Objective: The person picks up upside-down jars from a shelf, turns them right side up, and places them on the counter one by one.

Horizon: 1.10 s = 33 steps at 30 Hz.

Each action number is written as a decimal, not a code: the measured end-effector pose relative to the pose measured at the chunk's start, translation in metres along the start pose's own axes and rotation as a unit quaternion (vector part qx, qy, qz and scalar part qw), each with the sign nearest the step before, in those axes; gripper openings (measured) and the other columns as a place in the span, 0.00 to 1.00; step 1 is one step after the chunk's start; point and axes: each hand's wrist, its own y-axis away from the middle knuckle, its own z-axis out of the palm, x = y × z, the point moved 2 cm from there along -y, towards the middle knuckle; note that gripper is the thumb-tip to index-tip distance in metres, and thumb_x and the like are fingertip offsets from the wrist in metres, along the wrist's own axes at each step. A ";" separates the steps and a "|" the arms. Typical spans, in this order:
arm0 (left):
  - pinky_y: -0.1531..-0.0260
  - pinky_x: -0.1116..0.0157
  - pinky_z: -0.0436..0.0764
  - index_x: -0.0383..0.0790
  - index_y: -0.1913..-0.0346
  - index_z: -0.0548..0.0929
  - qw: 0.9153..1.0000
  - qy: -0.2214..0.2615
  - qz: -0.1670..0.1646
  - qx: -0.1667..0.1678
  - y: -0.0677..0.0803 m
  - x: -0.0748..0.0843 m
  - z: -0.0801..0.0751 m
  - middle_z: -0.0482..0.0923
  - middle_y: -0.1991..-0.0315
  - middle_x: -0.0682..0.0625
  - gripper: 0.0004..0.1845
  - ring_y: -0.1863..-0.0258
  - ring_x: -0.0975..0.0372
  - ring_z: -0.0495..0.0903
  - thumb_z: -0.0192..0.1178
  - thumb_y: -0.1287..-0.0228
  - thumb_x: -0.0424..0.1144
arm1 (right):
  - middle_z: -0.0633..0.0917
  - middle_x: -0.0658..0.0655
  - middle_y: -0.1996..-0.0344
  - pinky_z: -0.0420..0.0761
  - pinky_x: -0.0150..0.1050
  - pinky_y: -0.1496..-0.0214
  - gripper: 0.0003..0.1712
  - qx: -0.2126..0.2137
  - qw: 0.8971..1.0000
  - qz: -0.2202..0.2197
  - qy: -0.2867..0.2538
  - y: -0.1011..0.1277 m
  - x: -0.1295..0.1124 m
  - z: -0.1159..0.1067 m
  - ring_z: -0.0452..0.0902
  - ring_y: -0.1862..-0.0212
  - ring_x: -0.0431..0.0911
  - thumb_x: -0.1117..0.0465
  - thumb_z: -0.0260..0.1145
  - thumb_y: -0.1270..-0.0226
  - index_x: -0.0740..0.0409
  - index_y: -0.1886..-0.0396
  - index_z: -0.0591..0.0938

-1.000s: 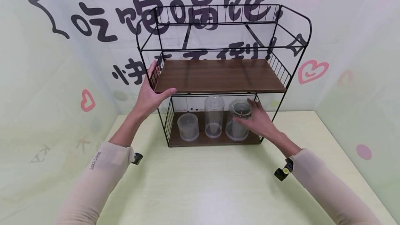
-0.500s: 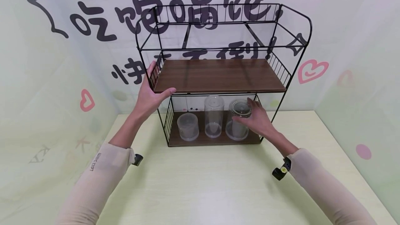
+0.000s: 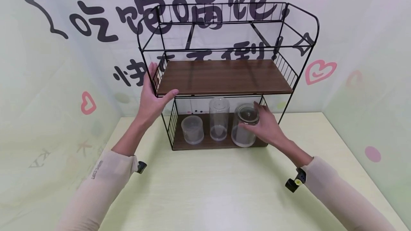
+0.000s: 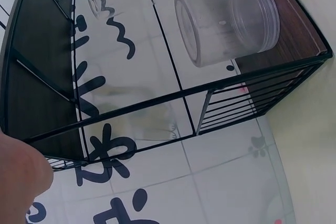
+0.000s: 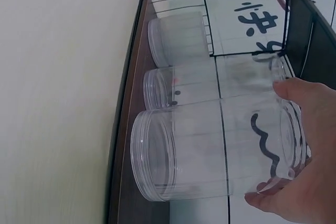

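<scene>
My left hand (image 3: 153, 97) clasps the corner of the rack (image 3: 224, 77) at its middle shelf, thumb under the board, likely to steady the frame; my right hand (image 3: 268, 126) curls round the upper part of the clear jar (image 3: 244, 126) at the right end of the bottom shelf; the jar stands nearly upright, long axis vertical, lid up, tipped slightly toward me; two other jars (image 3: 205, 124) stand to its left.

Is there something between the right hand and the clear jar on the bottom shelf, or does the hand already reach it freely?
Nothing visible stands between them. The right hand already grips the clear jar near its top, on the right end of the bottom shelf. The tall container stands beside it to the left, apart from the hand.
</scene>
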 end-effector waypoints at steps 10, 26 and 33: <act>0.16 0.63 0.48 0.37 0.14 0.47 0.991 0.034 0.088 0.095 0.020 0.016 0.004 0.51 0.14 0.53 0.61 0.15 0.64 0.49 0.80 0.41 0.33 | 0.71 0.72 0.27 0.76 0.66 0.31 0.61 -0.011 0.999 -0.003 -0.030 0.023 -0.015 -0.007 0.70 0.28 0.66 0.43 0.83 0.43 0.66 0.19 0.64; 0.18 0.47 0.55 0.21 0.22 0.57 0.970 -0.006 0.222 0.095 0.081 0.028 0.027 0.61 0.21 0.31 0.60 0.18 0.47 0.59 0.76 0.39 0.61 | 0.71 0.66 0.23 0.76 0.64 0.30 0.56 -0.023 0.989 0.020 -0.144 0.052 -0.027 -0.011 0.72 0.27 0.62 0.49 0.79 0.36 0.61 0.16 0.60; 0.18 0.49 0.56 0.23 0.22 0.58 0.978 0.039 0.204 0.028 0.107 0.022 0.044 0.61 0.23 0.25 0.56 0.19 0.45 0.60 0.74 0.36 0.58 | 0.72 0.62 0.23 0.68 0.61 0.23 0.53 -0.018 0.974 0.023 -0.224 0.059 -0.033 -0.009 0.64 0.21 0.58 0.51 0.76 0.34 0.57 0.15 0.61</act>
